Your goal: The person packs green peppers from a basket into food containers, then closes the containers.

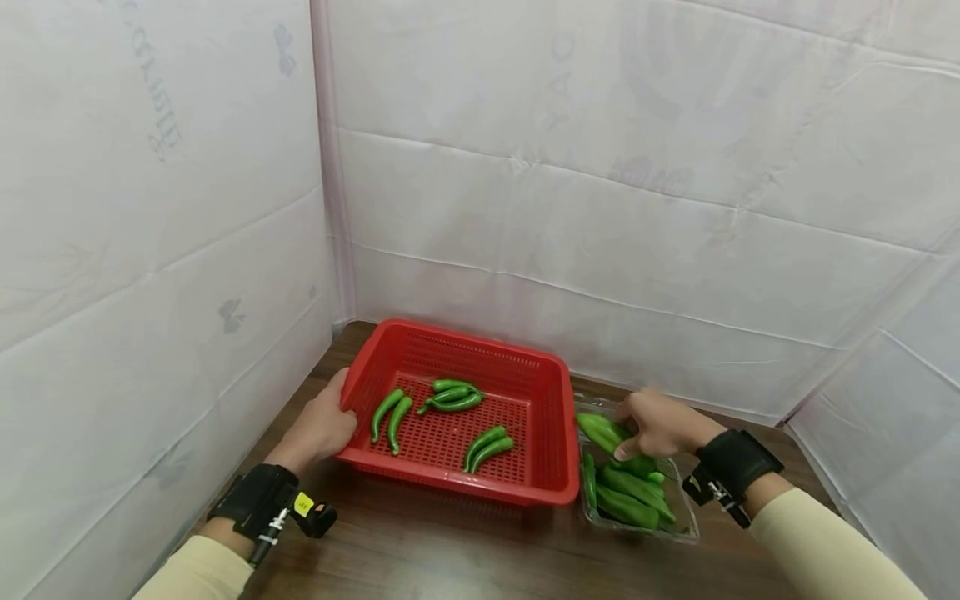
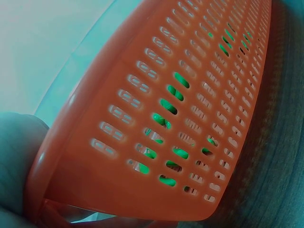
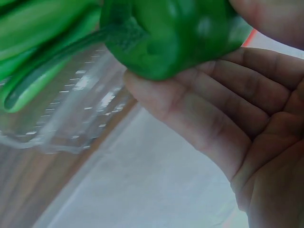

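Note:
A red perforated plastic basket (image 1: 480,485) stands on the table, with slim green chili peppers (image 1: 453,395) lying on its floor in three small groups. My left hand (image 1: 324,423) grips the basket's left rim, the thumb over the edge; the left wrist view shows the basket's slotted side (image 2: 142,118) close up. Over a clear plastic tray (image 1: 686,533) to the basket's right, my right hand (image 1: 658,423) holds a large green pepper (image 1: 598,428) between thumb and fingers. Its thick stem (image 3: 71,50) points away from the palm. Several more large green peppers (image 1: 628,507) lie in the tray.
Basket and tray stand side by side on a dark brown wooden table (image 1: 442,550). White sheeting (image 1: 600,208) hangs behind the table and along both sides. The basket's right wall comes up close against the tray.

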The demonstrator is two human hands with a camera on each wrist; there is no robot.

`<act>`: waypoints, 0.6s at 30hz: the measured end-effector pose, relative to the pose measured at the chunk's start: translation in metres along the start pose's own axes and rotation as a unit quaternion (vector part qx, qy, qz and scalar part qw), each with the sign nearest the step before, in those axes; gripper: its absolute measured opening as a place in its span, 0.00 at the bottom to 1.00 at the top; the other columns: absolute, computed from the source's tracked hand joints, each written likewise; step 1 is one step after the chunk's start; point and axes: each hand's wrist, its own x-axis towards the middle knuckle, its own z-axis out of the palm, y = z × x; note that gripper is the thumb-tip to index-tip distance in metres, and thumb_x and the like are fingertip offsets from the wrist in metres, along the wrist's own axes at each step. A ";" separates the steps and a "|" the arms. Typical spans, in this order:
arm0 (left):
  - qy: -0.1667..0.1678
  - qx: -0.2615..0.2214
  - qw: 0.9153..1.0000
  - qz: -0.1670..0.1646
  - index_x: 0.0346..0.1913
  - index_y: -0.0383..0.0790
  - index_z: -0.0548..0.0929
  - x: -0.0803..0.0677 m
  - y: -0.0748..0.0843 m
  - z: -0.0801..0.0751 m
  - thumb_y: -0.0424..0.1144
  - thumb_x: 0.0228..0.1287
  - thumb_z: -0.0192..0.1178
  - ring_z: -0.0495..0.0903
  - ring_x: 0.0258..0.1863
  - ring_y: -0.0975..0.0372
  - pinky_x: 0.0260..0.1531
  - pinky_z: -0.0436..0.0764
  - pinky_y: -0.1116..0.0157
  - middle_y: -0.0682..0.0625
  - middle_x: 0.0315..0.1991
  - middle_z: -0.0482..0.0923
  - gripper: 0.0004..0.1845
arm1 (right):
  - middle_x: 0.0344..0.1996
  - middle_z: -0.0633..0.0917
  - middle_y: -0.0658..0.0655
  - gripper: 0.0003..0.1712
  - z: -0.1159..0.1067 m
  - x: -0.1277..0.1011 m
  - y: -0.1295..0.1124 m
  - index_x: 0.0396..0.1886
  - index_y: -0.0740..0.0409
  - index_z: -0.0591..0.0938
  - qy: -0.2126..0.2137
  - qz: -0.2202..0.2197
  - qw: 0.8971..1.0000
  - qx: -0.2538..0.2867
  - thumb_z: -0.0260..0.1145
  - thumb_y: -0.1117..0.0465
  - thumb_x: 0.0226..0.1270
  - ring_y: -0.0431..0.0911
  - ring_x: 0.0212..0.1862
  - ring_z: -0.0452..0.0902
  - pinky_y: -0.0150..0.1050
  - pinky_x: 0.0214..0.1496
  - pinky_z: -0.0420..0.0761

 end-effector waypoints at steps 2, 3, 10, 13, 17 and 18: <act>0.000 0.001 1.000 -0.002 0.80 0.37 0.52 0.000 0.001 0.000 0.27 0.69 0.47 0.83 0.47 0.48 0.43 0.83 0.53 0.29 0.60 0.78 0.37 | 0.17 0.57 0.42 0.26 0.008 -0.007 0.007 0.18 0.45 0.68 -0.008 0.014 1.000 0.017 0.79 0.54 0.61 0.34 0.20 0.50 0.32 0.27 0.57; -0.001 -0.001 1.000 -0.002 0.80 0.37 0.52 0.000 0.001 0.000 0.27 0.70 0.47 0.83 0.47 0.48 0.43 0.83 0.53 0.29 0.61 0.78 0.36 | 0.17 0.57 0.42 0.26 0.011 -0.010 0.009 0.18 0.45 0.68 -0.011 0.018 0.999 0.026 0.79 0.54 0.61 0.34 0.21 0.50 0.32 0.28 0.57; -0.003 -0.005 1.000 -0.003 0.80 0.37 0.52 -0.001 0.001 0.000 0.27 0.69 0.47 0.83 0.48 0.48 0.43 0.83 0.53 0.29 0.61 0.77 0.37 | 0.17 0.57 0.41 0.26 0.033 -0.027 0.020 0.18 0.45 0.68 -0.019 0.032 0.998 0.047 0.79 0.54 0.60 0.34 0.20 0.50 0.33 0.28 0.57; -0.003 -0.002 1.000 -0.002 0.80 0.37 0.52 0.000 0.000 0.000 0.27 0.69 0.47 0.83 0.48 0.48 0.44 0.83 0.53 0.29 0.61 0.77 0.37 | 0.17 0.56 0.41 0.27 0.039 -0.030 0.021 0.19 0.44 0.66 -0.023 0.034 0.998 0.053 0.80 0.54 0.59 0.34 0.21 0.48 0.33 0.28 0.57; -0.002 -0.001 1.000 -0.002 0.80 0.38 0.52 0.001 0.000 0.000 0.28 0.69 0.47 0.83 0.48 0.48 0.44 0.82 0.53 0.30 0.61 0.78 0.37 | 0.17 0.54 0.41 0.29 0.046 -0.031 0.023 0.19 0.45 0.65 -0.026 0.038 0.997 0.055 0.80 0.54 0.58 0.35 0.21 0.47 0.33 0.28 0.56; -0.002 -0.002 1.000 -0.002 0.80 0.38 0.53 0.001 0.000 0.000 0.28 0.69 0.47 0.83 0.47 0.48 0.44 0.82 0.53 0.30 0.60 0.78 0.37 | 0.17 0.54 0.41 0.29 0.047 -0.030 0.023 0.19 0.44 0.64 -0.027 0.040 0.997 0.053 0.81 0.54 0.58 0.35 0.21 0.47 0.33 0.28 0.55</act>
